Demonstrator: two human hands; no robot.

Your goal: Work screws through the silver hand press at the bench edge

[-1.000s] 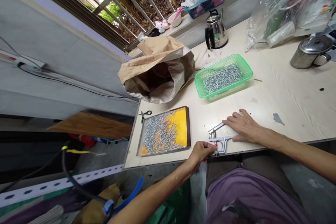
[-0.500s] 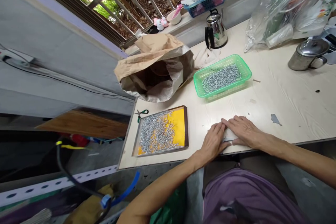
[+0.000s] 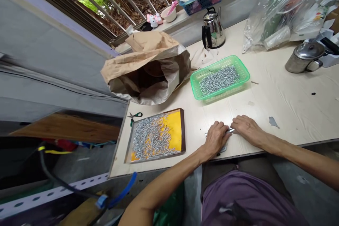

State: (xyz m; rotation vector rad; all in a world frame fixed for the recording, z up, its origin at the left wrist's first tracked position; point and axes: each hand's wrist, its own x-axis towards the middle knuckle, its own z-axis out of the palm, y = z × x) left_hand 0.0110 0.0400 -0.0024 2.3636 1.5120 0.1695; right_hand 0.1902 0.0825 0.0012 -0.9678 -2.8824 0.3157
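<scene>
My left hand [image 3: 217, 136] is closed low over the table, its fingers curled round a slim silvery metal piece [image 3: 230, 130]. One end of this piece sticks out toward my right hand [image 3: 246, 129], whose closed fingertips meet it. Another bit of silver shows at the left side of my left hand. Beneath that hand, a small greyish flat thing lies partly hidden by the table edge. To the left is a shallow tray [image 3: 182, 130] with a yellow bottom, strewn with small silvery screw-like pieces [image 3: 150, 136]. A green plastic basket [image 3: 197, 93] beyond my hands holds more of them.
A large open brown paper bag [image 3: 143, 56] stands behind the tray, with green-handled scissors [image 3: 136, 115] at the tray's left corner. Farther back are a steel kettle [image 3: 214, 30], a lidded steel cup [image 3: 302, 58] and a clear plastic bag [image 3: 280, 14]. The table's front edge is close to my body.
My hands have moved slightly apart from their joined position over the table. The silvery piece now shows between them, and my left fingers are more curled. The view has shifted slightly.
</scene>
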